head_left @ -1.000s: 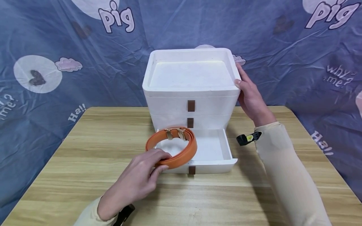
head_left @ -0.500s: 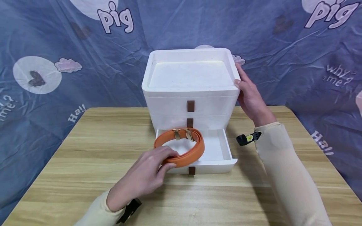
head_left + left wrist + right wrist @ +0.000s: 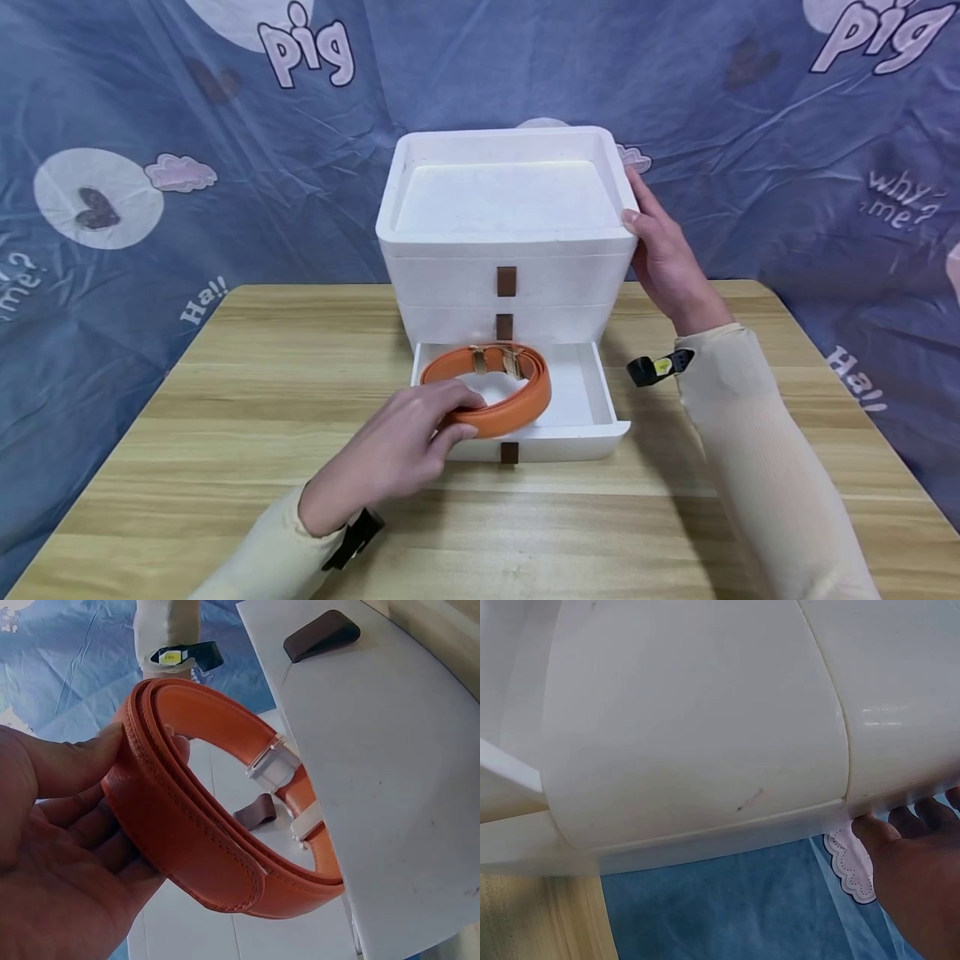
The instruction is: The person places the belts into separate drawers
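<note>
A coiled orange belt [image 3: 517,414] with metal buckle parts is pinched between the thumb and fingers of my left hand [image 3: 397,442]. It overlaps the left half of a pulled-out white bottom drawer [image 3: 577,387] in the head view. In the left wrist view the coil [image 3: 187,817] is tilted, its lower end partly behind the drawer's front panel [image 3: 397,772]. My right hand [image 3: 667,258] grips the upper right side of the white drawer unit [image 3: 450,279], thumb at the top rim. Up close in the right wrist view, those fingers [image 3: 915,847] lie along the unit's side.
The drawer unit stands near the back of a wooden table [image 3: 225,433], its two upper drawers closed, each with a brown pull tab [image 3: 507,282]. A shallow tray [image 3: 510,196] forms its top. Behind hangs a blue printed cloth [image 3: 300,183].
My left hand has carried the belt to the right, over the pulled-out drawer, and slightly lower in the last half second. The right hand and the drawer unit have stayed in place.
</note>
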A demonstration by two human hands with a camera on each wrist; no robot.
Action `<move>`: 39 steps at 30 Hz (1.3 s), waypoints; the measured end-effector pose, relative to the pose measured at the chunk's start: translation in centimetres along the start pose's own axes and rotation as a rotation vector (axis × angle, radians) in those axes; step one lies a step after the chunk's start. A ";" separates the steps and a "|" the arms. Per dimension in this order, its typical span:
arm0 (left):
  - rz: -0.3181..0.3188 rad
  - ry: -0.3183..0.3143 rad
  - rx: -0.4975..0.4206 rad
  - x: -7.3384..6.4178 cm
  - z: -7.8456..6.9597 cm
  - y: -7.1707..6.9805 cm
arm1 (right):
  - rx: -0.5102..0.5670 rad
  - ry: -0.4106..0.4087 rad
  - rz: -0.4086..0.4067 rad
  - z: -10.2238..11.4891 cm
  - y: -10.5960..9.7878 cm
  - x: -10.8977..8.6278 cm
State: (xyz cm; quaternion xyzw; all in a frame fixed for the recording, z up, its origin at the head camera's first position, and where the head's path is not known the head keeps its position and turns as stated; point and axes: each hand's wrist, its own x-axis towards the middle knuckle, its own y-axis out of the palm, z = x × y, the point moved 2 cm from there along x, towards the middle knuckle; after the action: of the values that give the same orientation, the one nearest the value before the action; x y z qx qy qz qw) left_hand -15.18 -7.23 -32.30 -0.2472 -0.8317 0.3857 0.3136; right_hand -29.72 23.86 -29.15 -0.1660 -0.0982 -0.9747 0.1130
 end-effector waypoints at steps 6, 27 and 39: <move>0.010 -0.009 -0.030 0.2 0.4 0.1 | 0.001 -0.002 0.005 0.0 0.0 0.0; 0.055 -0.019 -0.014 1.2 1.7 1.0 | -0.009 -0.002 0.005 -0.1 -0.1 0.0; 0.030 0.021 0.036 1.8 2.2 1.7 | -0.017 0.001 0.012 0.0 0.0 0.0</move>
State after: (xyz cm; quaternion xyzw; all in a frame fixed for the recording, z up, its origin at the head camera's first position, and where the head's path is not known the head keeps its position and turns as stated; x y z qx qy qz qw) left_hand -17.70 -6.11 -34.15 -0.2580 -0.8176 0.4025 0.3211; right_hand -29.74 23.85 -29.17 -0.1672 -0.0890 -0.9749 0.1174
